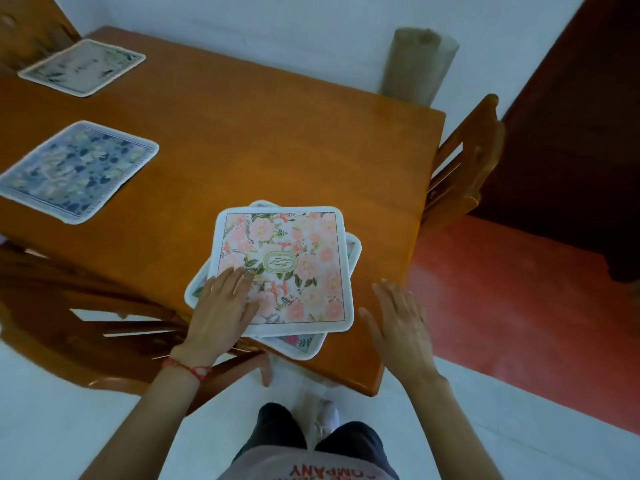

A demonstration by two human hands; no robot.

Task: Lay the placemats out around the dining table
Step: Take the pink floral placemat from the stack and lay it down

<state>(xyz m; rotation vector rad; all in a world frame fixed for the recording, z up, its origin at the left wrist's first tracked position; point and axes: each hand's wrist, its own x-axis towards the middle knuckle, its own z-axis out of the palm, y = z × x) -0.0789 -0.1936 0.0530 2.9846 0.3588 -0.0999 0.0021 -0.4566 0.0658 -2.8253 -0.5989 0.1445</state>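
Observation:
A small stack of square placemats lies near the front edge of the wooden dining table. The top one is a pink floral placemat; corners of other mats stick out beneath it. My left hand rests flat on the top mat's near left corner, fingers spread. My right hand hovers open over the table's front right part, just right of the stack, holding nothing. A blue floral placemat lies at the table's left side. A pale placemat lies at the far left corner.
One wooden chair stands at the table's right side, another at the near left, a third at the far left corner. A rolled mat leans against the white wall behind the table. Red floor lies to the right.

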